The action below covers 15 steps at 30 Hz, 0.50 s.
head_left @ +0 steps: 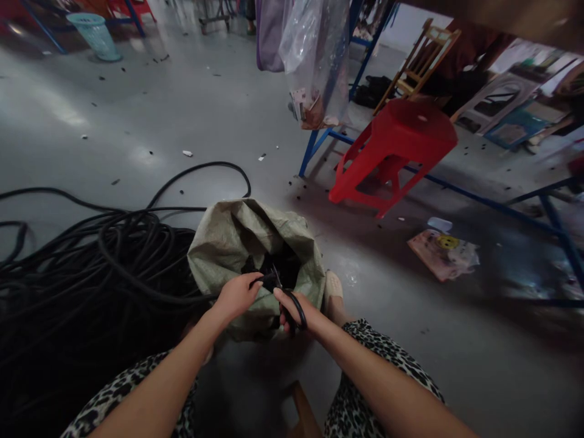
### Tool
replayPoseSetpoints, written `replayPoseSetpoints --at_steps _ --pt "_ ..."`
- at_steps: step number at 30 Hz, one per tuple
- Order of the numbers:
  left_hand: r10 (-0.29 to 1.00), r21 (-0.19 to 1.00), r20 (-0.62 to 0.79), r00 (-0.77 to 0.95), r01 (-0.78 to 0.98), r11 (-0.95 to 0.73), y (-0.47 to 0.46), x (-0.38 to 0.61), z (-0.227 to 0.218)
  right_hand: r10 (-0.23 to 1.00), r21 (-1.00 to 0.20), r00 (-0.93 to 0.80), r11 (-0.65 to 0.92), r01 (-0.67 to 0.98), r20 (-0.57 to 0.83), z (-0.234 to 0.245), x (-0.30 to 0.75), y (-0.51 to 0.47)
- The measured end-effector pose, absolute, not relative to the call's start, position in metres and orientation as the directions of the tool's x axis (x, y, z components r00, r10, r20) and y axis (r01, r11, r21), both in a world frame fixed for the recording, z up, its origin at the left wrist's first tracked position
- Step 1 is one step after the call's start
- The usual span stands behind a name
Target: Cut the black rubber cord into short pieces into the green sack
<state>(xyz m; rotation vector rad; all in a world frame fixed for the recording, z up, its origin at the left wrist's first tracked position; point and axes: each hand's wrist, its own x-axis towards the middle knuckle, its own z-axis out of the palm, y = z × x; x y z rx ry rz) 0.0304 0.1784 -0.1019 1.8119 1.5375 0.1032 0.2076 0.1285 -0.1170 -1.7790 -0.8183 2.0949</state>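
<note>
- Nearest me, leopard-print trousers (387,347) flank the work, loose cloth with dark blotches on a pale ground.
- I see the right hand (294,304) curled round the black-handled scissors (301,311), thumb uppermost, the looped grips within its fingers; their long axis slants away and to the left, metal blades pointing over the sack, beyond the thumb tip.
- The left hand (237,295) pinches a small black piece (269,281) between thumb and fingertips; it juts rightward from them toward the blades. I cannot tell whether the blades touch it.
- Under both hands I have the sack (214,228), pale, crinkled and woven-looking, its round mouth rolled outward, dark bits inside.
- To the left lies a heap of black cable (132,243), smooth, round and loosely looped on the grey floor (182,115).
- Farther off to the right I make out a flat package (431,252) and a red plastic stool (406,146).
- Beyond them, a clear bag (314,55) hangs creased, and a slatted wooden chair (417,58) stands behind.
- Far left, a pale blue bin (98,36) tapers downward.
</note>
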Motion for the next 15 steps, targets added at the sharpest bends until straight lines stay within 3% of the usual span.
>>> replayPoseSetpoints --at_steps 15 --pt "0.779 0.52 -0.521 0.348 0.854 -0.034 0.181 0.029 -0.109 0.44 -0.463 -0.147 -0.855 0.234 -0.886 -0.112 0.202 0.116"
